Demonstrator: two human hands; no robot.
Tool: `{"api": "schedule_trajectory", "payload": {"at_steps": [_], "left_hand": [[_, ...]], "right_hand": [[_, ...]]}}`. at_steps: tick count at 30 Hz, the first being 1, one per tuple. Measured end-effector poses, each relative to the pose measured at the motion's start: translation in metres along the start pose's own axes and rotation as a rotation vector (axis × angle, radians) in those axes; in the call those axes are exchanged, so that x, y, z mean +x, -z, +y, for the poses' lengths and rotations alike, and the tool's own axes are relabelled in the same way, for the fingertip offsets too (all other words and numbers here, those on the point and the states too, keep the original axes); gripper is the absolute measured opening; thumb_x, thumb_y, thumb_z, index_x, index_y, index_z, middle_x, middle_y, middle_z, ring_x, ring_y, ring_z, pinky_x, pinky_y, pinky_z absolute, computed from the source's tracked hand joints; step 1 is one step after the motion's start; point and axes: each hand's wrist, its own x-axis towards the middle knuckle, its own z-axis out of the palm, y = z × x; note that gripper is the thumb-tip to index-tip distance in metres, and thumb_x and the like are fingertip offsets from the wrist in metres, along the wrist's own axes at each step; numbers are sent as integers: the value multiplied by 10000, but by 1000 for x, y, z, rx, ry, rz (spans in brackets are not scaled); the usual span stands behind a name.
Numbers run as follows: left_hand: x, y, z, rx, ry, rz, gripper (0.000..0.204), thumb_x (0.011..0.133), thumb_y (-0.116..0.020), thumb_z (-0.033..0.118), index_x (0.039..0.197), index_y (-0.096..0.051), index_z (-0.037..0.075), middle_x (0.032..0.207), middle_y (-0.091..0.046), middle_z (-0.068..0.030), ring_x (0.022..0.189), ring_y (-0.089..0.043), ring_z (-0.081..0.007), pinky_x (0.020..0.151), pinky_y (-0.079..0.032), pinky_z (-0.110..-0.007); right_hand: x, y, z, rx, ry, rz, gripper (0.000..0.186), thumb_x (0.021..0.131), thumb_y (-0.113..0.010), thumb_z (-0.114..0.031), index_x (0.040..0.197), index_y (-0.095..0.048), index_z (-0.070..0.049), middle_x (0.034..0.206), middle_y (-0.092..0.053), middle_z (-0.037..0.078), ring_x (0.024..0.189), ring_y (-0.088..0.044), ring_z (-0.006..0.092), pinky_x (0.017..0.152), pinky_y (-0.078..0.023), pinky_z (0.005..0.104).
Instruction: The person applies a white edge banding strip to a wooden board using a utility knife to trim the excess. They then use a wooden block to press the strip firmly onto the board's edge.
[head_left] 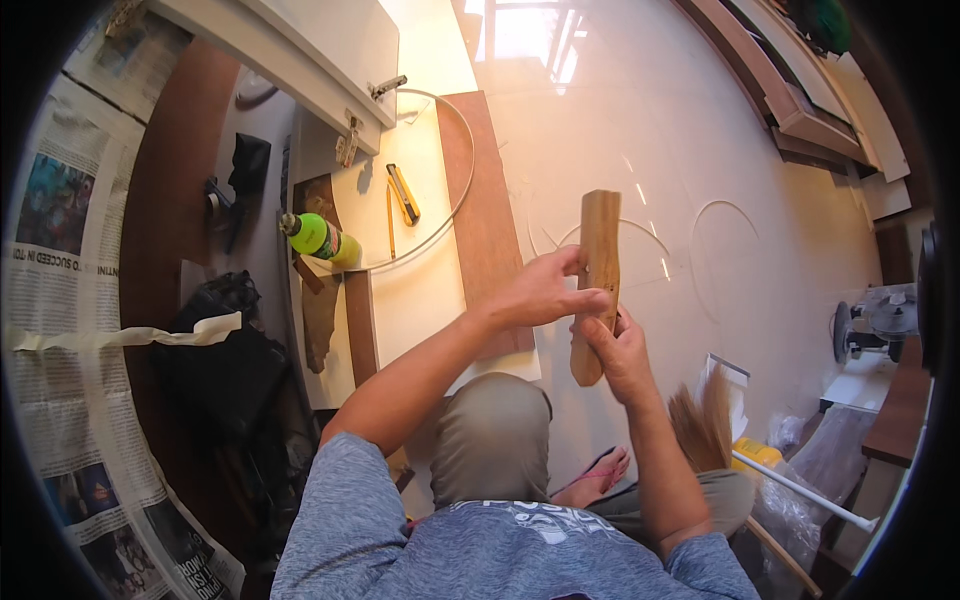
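A flat piece of light brown wood [600, 240] stands upright in front of me, above my knee. My left hand [545, 290] grips its middle from the left side, fingers wrapped across its face. Lower down, my right hand [618, 350] holds the rounded bottom end of the same piece. Both hands touch each other around the wood.
A dark brown board [485, 210] lies on a white panel [420, 290] on the glossy floor, with a yellow utility knife [403, 193] and a green bottle [318, 238]. A broom [705, 425] and power tool [872, 325] sit at the right. Newspaper [60, 290] covers the left side.
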Motion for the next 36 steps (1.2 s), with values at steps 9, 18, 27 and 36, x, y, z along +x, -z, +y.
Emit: {"api": "schedule_trajectory", "payload": {"at_steps": [9,18,27,36], "left_hand": [[-86,152,-102,1417,173,709,434,809,-890,216,1173,-707,66,1142,-716,-133,1114,-642,-350,947,-513,-504],[-63,146,-101,1475,60,626,166,990,-564,147,1053,-718,141,905,-744,-137,806,-762,-376,708,-609,-535],[12,59,-76,1461,161,222,232,989,-602,93,1052,-774,-49,1156,-687,-259,1089,-743,-425,867,-640,-504],[48,58,-115,1537,282,3,279,947,-661,153,1122,-808,-7,1115,-743,-273,1103,-753,-427,894,-633,-518]], "right_hand": [[-22,4,54,409,-185,90,643,959,-828,-488,1277,-574,9,1045,-689,100,863,-732,195,743,-626,352],[3,57,168,-80,-22,351,605,773,-943,-257,1223,-655,26,1135,-732,151,985,-727,255,880,-595,362],[2,137,246,-1227,249,269,672,762,-826,-76,1391,-601,-148,1346,-618,130,1358,-544,361,1217,-286,710],[12,144,245,-1396,240,200,636,882,-646,-12,1481,-575,-211,1547,-518,109,1548,-369,381,1248,-260,701]]}}
